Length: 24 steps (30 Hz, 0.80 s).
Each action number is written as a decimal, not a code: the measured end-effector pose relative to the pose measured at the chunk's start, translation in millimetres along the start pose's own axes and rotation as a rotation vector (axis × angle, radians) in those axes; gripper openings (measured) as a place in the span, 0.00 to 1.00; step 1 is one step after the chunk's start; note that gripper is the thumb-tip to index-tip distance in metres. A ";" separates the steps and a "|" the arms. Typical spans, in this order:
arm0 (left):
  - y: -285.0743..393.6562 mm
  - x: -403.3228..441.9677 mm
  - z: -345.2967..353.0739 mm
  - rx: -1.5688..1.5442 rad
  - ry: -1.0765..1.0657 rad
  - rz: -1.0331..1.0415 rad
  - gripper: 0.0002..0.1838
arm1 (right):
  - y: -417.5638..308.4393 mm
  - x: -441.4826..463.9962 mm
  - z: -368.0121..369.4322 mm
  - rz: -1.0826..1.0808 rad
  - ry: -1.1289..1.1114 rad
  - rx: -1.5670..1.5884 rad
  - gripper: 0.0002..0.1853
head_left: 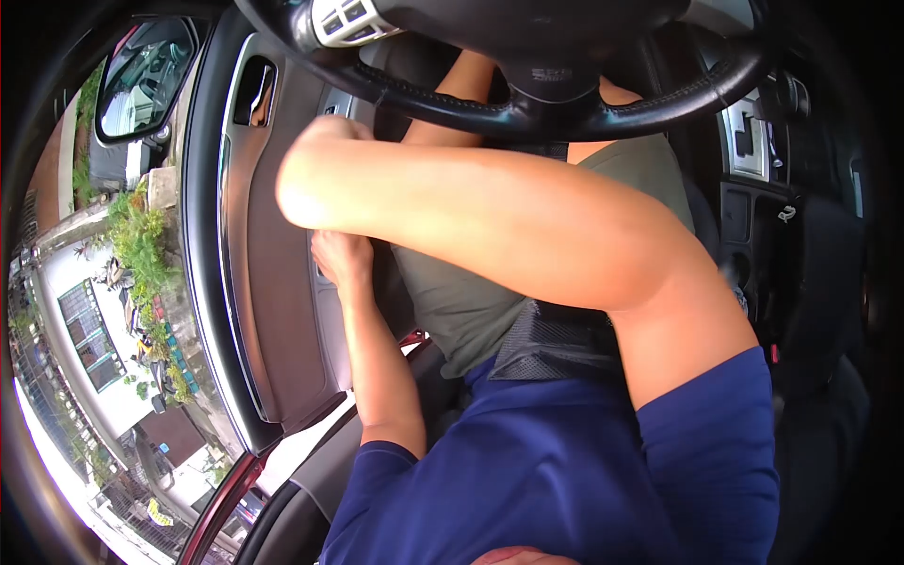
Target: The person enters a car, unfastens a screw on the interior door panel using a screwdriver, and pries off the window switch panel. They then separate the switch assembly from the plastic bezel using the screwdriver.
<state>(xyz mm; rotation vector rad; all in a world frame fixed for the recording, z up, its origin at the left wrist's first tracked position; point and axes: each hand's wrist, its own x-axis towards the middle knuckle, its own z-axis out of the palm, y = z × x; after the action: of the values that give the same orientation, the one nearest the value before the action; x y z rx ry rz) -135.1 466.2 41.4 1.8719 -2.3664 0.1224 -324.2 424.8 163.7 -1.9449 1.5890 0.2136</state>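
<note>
Car door [273, 320]: left hand [341, 256], right hand [315, 168] beside; steering-wheel marking [552, 73] illegible.

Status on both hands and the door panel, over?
Left grip at the door panel, hold unclear. Right grip blurred, farther forward beside it. Right forearm crosses the view, hiding part of the panel.

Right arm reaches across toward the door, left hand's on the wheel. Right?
Not quite: the left hand is off the wheel, at the inner side of the door, as the head view shows. The right arm does reach across toward the door.
</note>
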 end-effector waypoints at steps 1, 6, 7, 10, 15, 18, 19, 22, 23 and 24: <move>7.0 -3.1 -6.0 -0.042 -0.004 -0.028 0.16 | -12.9 35.6 -2.3 0.081 -0.095 -0.014 0.09; 11.7 3.2 -3.3 -0.010 0.013 -0.054 0.16 | 0.7 28.8 -3.7 -0.096 -0.075 -0.136 0.09; 21.3 2.9 -10.5 -0.034 0.015 -0.084 0.20 | 23.2 -8.2 9.5 -0.194 0.169 -0.008 0.08; 18.4 3.6 -6.0 0.006 0.034 -0.080 0.22 | 56.4 -45.2 70.5 -0.298 0.584 0.233 0.05; 21.8 2.5 -9.7 0.006 0.046 -0.116 0.26 | 77.2 -52.4 134.7 -0.299 0.544 0.344 0.11; 21.6 2.0 -7.9 0.009 0.060 -0.108 0.26 | 78.9 -44.4 172.2 -0.230 0.542 0.447 0.20; 23.3 1.4 -8.8 0.013 0.063 -0.110 0.26 | 76.1 -42.1 183.9 -0.203 0.551 0.448 0.23; 27.4 0.2 -10.0 0.023 0.069 -0.117 0.26 | 70.0 -42.0 199.6 -0.173 0.501 0.506 0.31; 26.9 0.1 -9.2 0.024 0.067 -0.119 0.26 | 67.0 -43.8 201.3 -0.171 0.551 0.495 0.29; 27.0 0.5 -8.5 0.025 0.064 -0.121 0.26 | 65.1 -44.6 202.6 -0.168 0.600 0.486 0.28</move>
<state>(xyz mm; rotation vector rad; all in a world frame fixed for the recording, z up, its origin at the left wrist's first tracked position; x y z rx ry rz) -161.1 473.1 50.2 1.9860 -2.2144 0.1982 -346.4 566.5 0.2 -1.8132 1.6089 -0.8214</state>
